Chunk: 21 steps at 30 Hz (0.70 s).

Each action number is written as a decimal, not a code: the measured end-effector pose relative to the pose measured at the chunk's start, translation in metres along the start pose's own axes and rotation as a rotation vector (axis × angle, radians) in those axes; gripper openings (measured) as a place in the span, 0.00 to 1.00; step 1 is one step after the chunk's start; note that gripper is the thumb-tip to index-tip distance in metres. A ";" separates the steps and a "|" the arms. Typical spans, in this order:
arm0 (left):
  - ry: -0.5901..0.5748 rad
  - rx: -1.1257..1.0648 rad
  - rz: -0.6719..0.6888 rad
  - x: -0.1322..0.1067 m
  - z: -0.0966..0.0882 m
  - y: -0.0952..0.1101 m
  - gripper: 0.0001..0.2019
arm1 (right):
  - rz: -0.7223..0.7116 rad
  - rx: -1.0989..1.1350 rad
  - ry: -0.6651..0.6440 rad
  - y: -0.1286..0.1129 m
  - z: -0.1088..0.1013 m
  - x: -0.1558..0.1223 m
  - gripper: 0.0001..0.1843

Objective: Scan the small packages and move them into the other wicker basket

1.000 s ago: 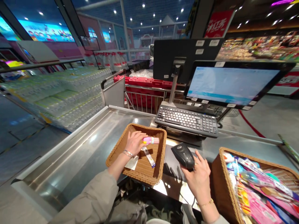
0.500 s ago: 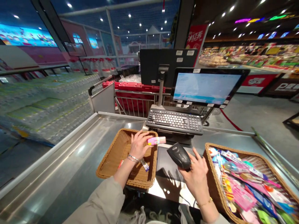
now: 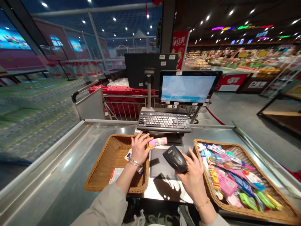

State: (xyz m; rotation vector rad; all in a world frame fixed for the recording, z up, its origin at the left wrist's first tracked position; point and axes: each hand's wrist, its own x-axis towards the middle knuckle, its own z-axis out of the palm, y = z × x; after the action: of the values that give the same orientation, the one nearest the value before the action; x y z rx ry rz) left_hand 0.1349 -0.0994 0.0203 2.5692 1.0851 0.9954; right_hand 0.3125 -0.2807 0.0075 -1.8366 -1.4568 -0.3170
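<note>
My left hand (image 3: pixel 140 148) is closed on a small pink package (image 3: pixel 158 142) with pale sticks showing at one end, perhaps cotton swabs. It is over the right side of a wicker basket (image 3: pixel 94 179) that has a few small packets in it. In my right hand (image 3: pixel 192 171) is a black barcode scanner (image 3: pixel 175 158), tilted with its head up and left toward the pink package. Package and scanner are apart. Under the scanner lies a dark flat plate (image 3: pixel 156 171) in the counter, crossed by the hand's shadow.
A second wicker basket (image 3: pixel 211 197) on the right holds several colourful packaged goods. Behind the hands stand a keyboard (image 3: pixel 164 121), a lit monitor (image 3: pixel 188 88) and a second monitor (image 3: pixel 136 70) seen from the back. Metal counter (image 3: pixel 70 160) extends left. A shopping cart (image 3: pixel 122 106) is beyond.
The whole view has swung to the right, so the counter and monitors sit further left. Both hands keep their grip, and the scanner is slightly closer to the pink package.
</note>
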 end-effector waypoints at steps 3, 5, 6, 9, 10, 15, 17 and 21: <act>0.010 -0.010 0.018 0.001 0.005 0.002 0.20 | -0.009 -0.012 0.021 0.001 -0.003 -0.002 0.15; 0.008 -0.014 0.020 0.002 0.007 0.004 0.20 | -0.013 -0.019 0.023 0.002 -0.006 -0.004 0.15; 0.005 -0.015 0.019 0.002 0.008 0.006 0.20 | -0.012 -0.024 0.018 0.003 -0.007 -0.005 0.15; -0.006 -0.017 0.016 0.003 0.009 0.010 0.19 | -0.006 -0.045 -0.004 0.005 -0.010 -0.007 0.14; -0.007 -0.016 0.016 0.003 0.010 0.011 0.19 | -0.004 -0.052 -0.007 0.006 -0.010 -0.008 0.14; -0.007 -0.023 0.020 0.005 0.013 0.014 0.20 | -0.004 -0.059 0.000 0.010 -0.010 -0.011 0.14; -0.008 -0.029 0.019 0.006 0.014 0.015 0.20 | -0.008 -0.059 0.014 0.010 -0.010 -0.011 0.14; -0.010 -0.043 0.021 0.008 0.016 0.016 0.20 | -0.003 -0.054 0.022 0.012 -0.011 -0.010 0.15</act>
State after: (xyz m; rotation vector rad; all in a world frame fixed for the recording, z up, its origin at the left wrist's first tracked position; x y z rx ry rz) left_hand 0.1580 -0.1039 0.0187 2.5539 1.0250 0.9989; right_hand 0.3226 -0.2960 0.0040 -1.8683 -1.4488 -0.3794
